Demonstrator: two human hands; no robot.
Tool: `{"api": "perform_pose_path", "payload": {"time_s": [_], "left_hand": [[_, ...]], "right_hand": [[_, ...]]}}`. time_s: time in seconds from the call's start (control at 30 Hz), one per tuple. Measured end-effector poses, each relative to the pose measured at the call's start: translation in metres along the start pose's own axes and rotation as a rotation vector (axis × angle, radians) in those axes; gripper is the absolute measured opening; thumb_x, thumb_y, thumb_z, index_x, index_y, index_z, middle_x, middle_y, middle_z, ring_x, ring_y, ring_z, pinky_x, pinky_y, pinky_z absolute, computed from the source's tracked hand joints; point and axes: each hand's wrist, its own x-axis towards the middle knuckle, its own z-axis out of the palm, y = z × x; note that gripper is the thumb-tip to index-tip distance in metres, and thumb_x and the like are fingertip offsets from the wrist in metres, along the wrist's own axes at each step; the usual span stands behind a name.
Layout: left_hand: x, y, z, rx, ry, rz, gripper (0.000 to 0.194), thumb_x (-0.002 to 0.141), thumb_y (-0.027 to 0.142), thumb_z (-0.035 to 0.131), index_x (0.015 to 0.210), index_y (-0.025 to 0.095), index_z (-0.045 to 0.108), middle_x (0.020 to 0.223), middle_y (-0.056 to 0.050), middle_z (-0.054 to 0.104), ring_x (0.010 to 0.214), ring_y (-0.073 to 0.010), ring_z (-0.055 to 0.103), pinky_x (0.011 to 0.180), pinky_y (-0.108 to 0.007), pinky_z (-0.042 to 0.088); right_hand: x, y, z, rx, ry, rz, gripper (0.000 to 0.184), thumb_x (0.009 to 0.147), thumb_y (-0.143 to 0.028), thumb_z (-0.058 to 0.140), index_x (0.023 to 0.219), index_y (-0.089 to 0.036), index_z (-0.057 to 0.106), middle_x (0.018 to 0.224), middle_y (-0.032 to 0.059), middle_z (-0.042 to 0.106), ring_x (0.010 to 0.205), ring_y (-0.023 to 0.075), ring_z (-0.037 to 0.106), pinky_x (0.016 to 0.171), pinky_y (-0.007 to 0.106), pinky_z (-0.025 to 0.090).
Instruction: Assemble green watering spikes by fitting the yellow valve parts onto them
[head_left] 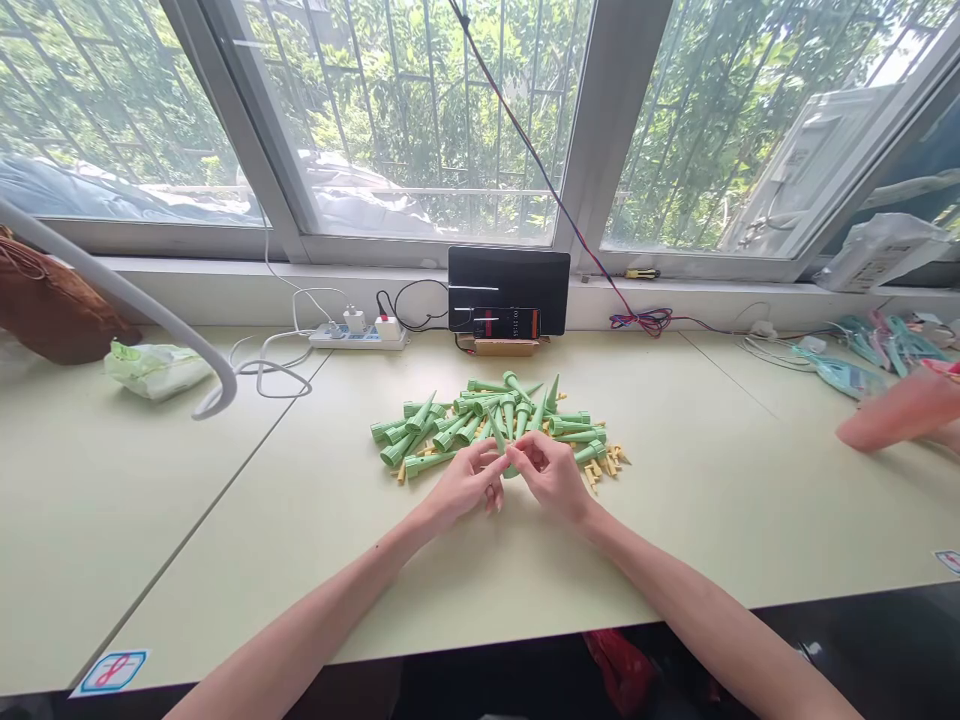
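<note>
Left hand: the left hand (469, 480) has its grip closed around a green cone (499, 436), fingers near its wide end.
Right hand: the right hand (553, 475) has its grip pinched on the same cone's lower part; whether a small piece also sits between the fingertips, I cannot tell.
Held cone: between the two hands, just in front of the pile, narrow tip pointing up and tilted slightly left.
Green pile: more green cones (444, 435) lie heaped across the middle of the worktop (360, 590), most on their sides, a few pointing upward.
Yellow pieces: small yellow pieces (615, 456) lie among the cones and gather at the pile's right end.
Behind the pile: a lit phone (516, 322) leans before a dark tablet (510, 270).
Left of the tablet: a power strip (358, 341) with plugs.
Right edge: a reddish shape (896, 408), too blurred to identify.
</note>
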Motion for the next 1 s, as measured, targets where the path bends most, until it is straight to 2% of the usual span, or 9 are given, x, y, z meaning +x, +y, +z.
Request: {"api": "perform_pose_path", "payload": {"time_s": [0.17,0.4,0.73,1.0], "left_hand": [[0.001,-0.002,-0.003,-0.048,-0.08,-0.004,0.039,0.088,0.053,0.06,0.103,0.017,0.053,0.077,0.0,0.058,0.053,-0.0102,0.06,0.045,-0.021,0.046],[0.003,-0.011,-0.006,-0.164,-0.208,-0.026,0.034,0.093,0.05,0.054,0.094,0.016,0.053,0.082,-0.002,0.056,0.056,-0.009,0.058,0.047,-0.021,0.046],[0.004,-0.016,-0.007,-0.195,-0.217,-0.002,0.035,0.094,0.05,0.054,0.088,0.015,0.052,0.079,0.0,0.057,0.053,-0.0064,0.051,0.047,-0.021,0.04],[0.003,-0.016,-0.005,-0.181,-0.213,-0.009,0.036,0.093,0.052,0.055,0.09,0.015,0.054,0.076,0.001,0.055,0.051,-0.0062,0.049,0.046,-0.021,0.036]], "right_hand": [[-0.001,-0.002,-0.001,-0.103,0.002,-0.108,0.019,0.091,-0.037,0.058,0.085,-0.02,0.057,0.059,-0.0047,0.047,0.049,0.01,0.041,0.048,0.023,0.035],[-0.006,0.009,0.006,-0.268,0.016,-0.301,0.01,0.091,-0.024,0.056,0.082,-0.02,0.055,0.059,-0.0041,0.048,0.049,0.0097,0.041,0.049,0.023,0.038],[-0.008,0.014,0.01,-0.299,0.001,-0.377,0.012,0.091,-0.018,0.053,0.079,-0.021,0.052,0.057,-0.0058,0.045,0.048,0.0106,0.04,0.067,0.03,0.053],[-0.007,0.01,0.009,-0.263,-0.006,-0.405,0.012,0.092,-0.017,0.052,0.081,-0.022,0.053,0.056,-0.0073,0.043,0.045,0.0102,0.036,0.088,0.038,0.055]]}}
